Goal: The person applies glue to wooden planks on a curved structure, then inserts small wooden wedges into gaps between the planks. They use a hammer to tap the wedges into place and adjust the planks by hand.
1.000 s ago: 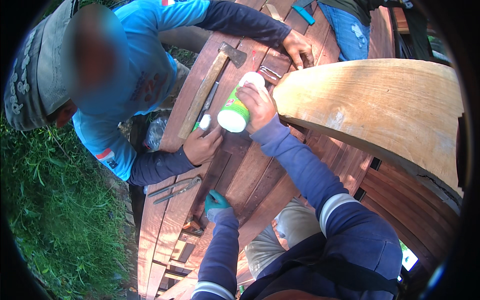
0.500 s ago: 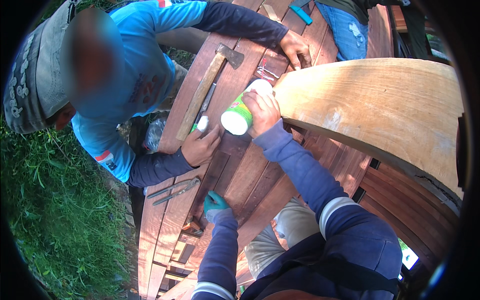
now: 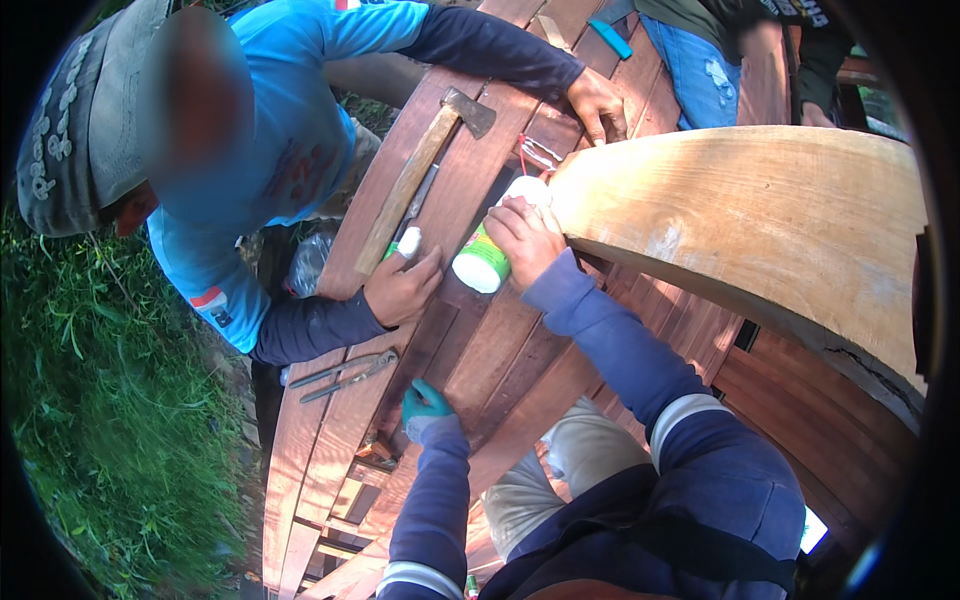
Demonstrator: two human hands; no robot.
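Note:
My right hand (image 3: 527, 235), bare, is wrapped around a green-and-white plastic bottle (image 3: 482, 262). The bottle lies tilted over the reddish planks, its white base toward me and its far end beside the end of a thick curved timber (image 3: 740, 190). A thin red piece (image 3: 522, 152) and white streaks show just beyond that end. Down on the planks, my left hand (image 3: 428, 408), in a teal-and-grey glove, has its fingers curled in; whether anything is inside is hidden. A co-worker's hand (image 3: 403, 287) left of the bottle holds a smaller green bottle with white cap (image 3: 409, 242).
A wooden-handled axe (image 3: 420, 170) lies on the planks (image 3: 345, 420) at left, with metal pincers (image 3: 350, 374) nearer me. The co-worker's other hand (image 3: 598, 105) rests by the timber's end. A teal tool (image 3: 611, 38) lies beyond. Gaps open between planks; grass (image 3: 130, 420) borders the left side.
My right hand and the bottle have shifted slightly toward me and right. My gloved left hand moved slightly left and up in view. The co-worker's hands stay almost in place.

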